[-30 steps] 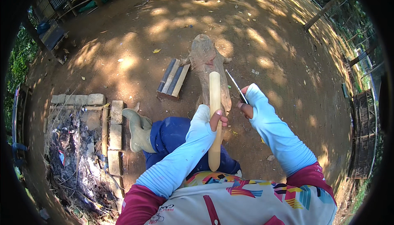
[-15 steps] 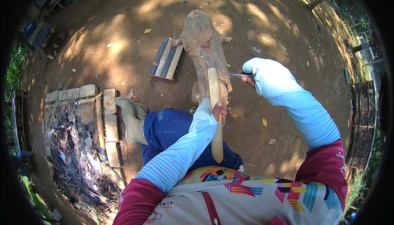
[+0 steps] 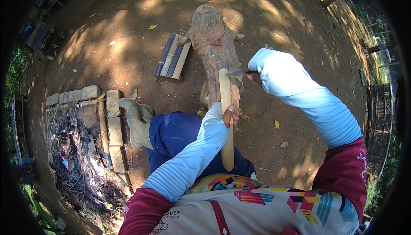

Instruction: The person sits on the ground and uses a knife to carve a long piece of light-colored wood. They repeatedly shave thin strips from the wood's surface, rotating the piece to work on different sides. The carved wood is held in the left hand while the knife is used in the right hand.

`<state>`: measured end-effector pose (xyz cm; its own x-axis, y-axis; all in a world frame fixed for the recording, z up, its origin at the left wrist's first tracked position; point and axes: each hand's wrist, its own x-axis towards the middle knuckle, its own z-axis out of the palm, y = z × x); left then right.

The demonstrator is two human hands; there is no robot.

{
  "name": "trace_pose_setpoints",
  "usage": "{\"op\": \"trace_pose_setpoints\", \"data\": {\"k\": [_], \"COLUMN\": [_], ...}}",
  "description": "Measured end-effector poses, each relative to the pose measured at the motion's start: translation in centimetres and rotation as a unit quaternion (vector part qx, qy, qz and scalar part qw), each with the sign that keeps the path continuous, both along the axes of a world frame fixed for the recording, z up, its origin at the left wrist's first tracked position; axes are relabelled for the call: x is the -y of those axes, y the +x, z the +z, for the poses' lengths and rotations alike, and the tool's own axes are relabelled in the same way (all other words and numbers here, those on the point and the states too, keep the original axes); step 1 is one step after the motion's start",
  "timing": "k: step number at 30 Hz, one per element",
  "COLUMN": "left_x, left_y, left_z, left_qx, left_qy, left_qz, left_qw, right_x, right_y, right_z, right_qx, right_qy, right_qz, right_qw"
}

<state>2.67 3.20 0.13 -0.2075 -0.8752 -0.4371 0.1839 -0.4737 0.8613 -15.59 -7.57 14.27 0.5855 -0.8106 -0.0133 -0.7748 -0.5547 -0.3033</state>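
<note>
A long pale strip of split bamboo with rounded ends runs from near my lap up over a wooden log. My left hand is closed around its middle, thumb on the right side. In my right hand is a knife, its handle mostly hidden by the fingers and the light blue sleeve. The blade points left, and its tip lies at the right edge of the strip, close to the far end; whether it touches cannot be told.
Left of the log lie several dark and pale split bamboo pieces. A brick-edged fire pit with ash and charred bits is at the left, beside my boot. Dry leaves dot the dirt ground, and a woven bamboo fence stands at the right.
My right hand has moved slightly left and up, bringing the knife tip to the strip; the blade's flat now shows more. My left hand still holds the strip in nearly the same place.
</note>
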Motion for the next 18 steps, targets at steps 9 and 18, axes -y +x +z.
{"op": "trace_pose_setpoints", "data": {"k": [9,18], "left_x": [1.3,4.1], "left_y": [-0.5,-0.9], "left_z": [0.2,0.0], "left_qx": [0.008,0.226], "left_qy": [-0.020,-0.091], "left_qz": [0.025,0.032], "left_qw": [0.999,0.969], "right_x": [0.6,2.7], "right_y": [1.6,1.5], "right_z": [1.7,-0.9], "right_qx": [-0.127,-0.090], "right_qy": [0.082,0.186], "right_qz": [-0.128,-0.248], "right_qw": [0.980,0.947]}}
